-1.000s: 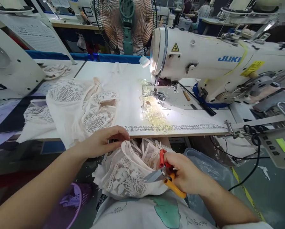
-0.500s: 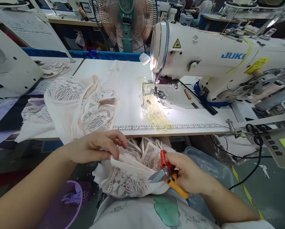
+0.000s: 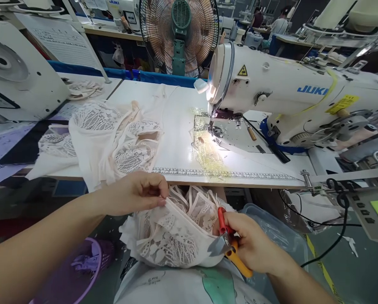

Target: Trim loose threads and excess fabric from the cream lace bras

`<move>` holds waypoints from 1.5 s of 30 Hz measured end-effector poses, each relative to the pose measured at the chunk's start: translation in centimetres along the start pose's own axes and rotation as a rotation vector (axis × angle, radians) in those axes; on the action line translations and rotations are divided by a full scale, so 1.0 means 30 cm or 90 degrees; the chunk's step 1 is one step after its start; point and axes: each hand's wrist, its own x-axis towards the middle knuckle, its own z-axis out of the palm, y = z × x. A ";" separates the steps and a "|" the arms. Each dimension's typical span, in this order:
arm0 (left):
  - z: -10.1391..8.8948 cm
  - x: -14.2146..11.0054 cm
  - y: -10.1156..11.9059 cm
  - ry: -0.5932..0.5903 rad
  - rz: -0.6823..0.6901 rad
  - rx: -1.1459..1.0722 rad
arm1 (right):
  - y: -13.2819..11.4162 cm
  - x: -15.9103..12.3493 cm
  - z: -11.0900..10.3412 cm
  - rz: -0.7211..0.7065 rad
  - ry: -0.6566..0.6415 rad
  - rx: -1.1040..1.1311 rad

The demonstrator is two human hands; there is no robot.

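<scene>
A pale lace bra [image 3: 173, 240] lies across my lap below the table edge, its edge band drawn out between my hands. My left hand [image 3: 144, 192] pinches that band at its upper left end. In my right hand [image 3: 252, 240] are scissors [image 3: 228, 242] with one red and one orange handle, their blades pointing left over the bra's right side. The right fingertips are partly hidden behind the handles and cloth. More lace pieces [image 3: 201, 204] are bunched behind the bra, against the table edge.
A white sewing machine [image 3: 277, 80] stands on the table at right, its lamp lit. Several lace bras [image 3: 113, 139] are piled at left. A ruler strip [image 3: 227, 173] runs along the front edge. A purple basket [image 3: 97, 274] and a clear bin [image 3: 277, 223] flank my lap.
My left hand has shifted slightly right and lifted the band, which is now stretched into a diagonal line. The scissors have moved a little right and down. The camera view has tilted slightly.
</scene>
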 end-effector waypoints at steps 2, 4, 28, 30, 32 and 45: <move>0.020 -0.007 0.007 0.063 -0.013 -0.015 | 0.007 -0.008 0.003 0.007 0.004 0.009; 0.038 -0.014 0.014 0.091 -0.014 -0.020 | 0.013 -0.015 0.008 0.011 0.020 0.005; 0.336 0.074 -0.009 0.441 0.293 0.236 | 0.098 -0.049 -0.014 0.071 0.070 0.164; 0.347 0.092 0.002 0.433 0.316 0.302 | 0.057 -0.028 -0.051 0.018 0.142 0.144; 0.356 0.109 0.013 0.428 0.337 0.347 | 0.021 0.002 -0.074 -0.047 0.214 0.138; 0.325 0.144 0.048 0.196 0.098 -0.052 | -0.037 0.140 -0.055 -0.127 0.231 0.254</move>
